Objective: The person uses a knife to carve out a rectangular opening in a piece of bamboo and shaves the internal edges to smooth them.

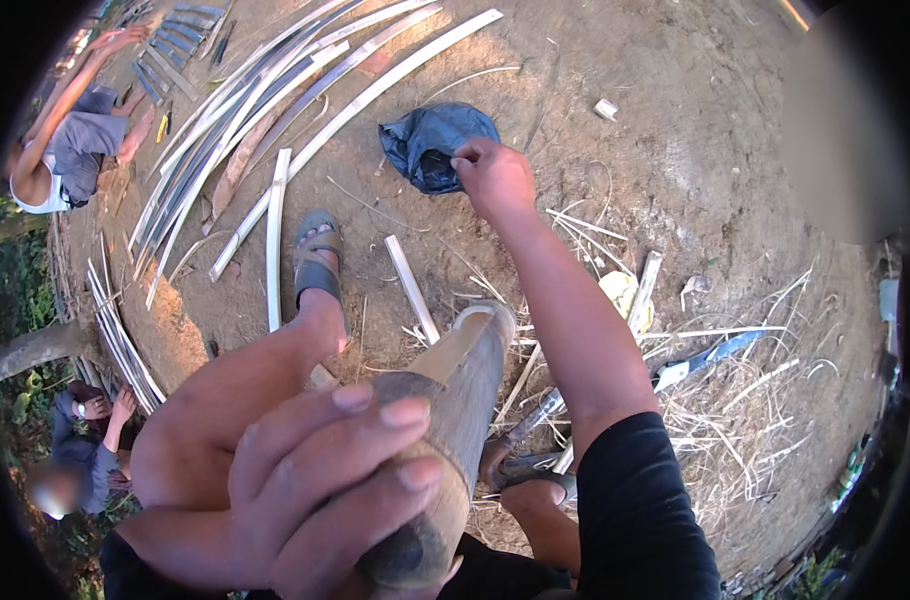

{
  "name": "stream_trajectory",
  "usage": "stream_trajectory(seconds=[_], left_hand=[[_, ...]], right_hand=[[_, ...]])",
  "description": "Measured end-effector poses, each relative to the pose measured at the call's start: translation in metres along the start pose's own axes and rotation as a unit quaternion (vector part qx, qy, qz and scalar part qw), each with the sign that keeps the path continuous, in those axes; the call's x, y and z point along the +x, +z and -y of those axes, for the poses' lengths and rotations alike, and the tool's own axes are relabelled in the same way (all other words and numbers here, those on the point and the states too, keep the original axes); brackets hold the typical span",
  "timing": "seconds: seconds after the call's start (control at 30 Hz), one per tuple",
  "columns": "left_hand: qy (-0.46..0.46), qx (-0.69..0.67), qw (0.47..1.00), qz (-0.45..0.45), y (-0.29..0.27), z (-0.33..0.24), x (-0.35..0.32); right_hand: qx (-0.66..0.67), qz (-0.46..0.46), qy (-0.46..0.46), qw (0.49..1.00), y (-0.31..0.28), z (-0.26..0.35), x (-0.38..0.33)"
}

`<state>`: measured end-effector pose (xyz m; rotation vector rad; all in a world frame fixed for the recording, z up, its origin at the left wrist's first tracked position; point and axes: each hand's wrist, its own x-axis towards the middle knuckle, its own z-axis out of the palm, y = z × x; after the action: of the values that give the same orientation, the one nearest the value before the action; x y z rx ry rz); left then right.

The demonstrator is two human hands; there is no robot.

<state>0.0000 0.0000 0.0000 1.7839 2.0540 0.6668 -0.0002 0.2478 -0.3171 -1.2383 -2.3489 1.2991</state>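
Note:
My left hand [325,480] is wrapped round a thick bamboo tube [480,375], held close in front of me. A lengthwise slot is cut in its upper side, and its far end points away over the ground. Farther off, my right hand [500,180] is closed at the right edge of a dark blue plastic bag [407,135] lying on the dirt. Its fingertips press together at the bag's opening; whether they pinch the plastic or something inside is hidden. Dark contents show faintly in the opening.
Long split bamboo strips [245,105] lie at the upper left. Shavings [735,430] and a long tool with a blue part [730,347] are on the right. My sandalled foot [318,250] stands left of the bag. Two other people [80,140] sit at the left edge.

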Motion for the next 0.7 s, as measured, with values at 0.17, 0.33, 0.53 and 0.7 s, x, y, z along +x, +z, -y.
stream_trajectory(seconds=[0.17,0.33,0.53,0.7], left_hand=[[0.051,-0.017,0.996,-0.072,0.009,-0.003,-0.001],[0.093,0.004,0.995,-0.036,0.006,-0.005,-0.002],[0.173,0.012,0.973,-0.155,0.025,0.007,0.007],[0.083,0.033,0.983,-0.161,0.031,0.006,0.001]], right_hand=[[0.01,-0.05,0.097,0.994,-0.032,-0.04,-0.062],[0.002,-0.182,0.182,0.966,-0.027,-0.151,-0.178],[-0.08,-0.084,0.308,0.944,0.024,-0.161,-0.343],[-0.179,0.191,0.155,0.953,0.059,-0.113,-0.425]])
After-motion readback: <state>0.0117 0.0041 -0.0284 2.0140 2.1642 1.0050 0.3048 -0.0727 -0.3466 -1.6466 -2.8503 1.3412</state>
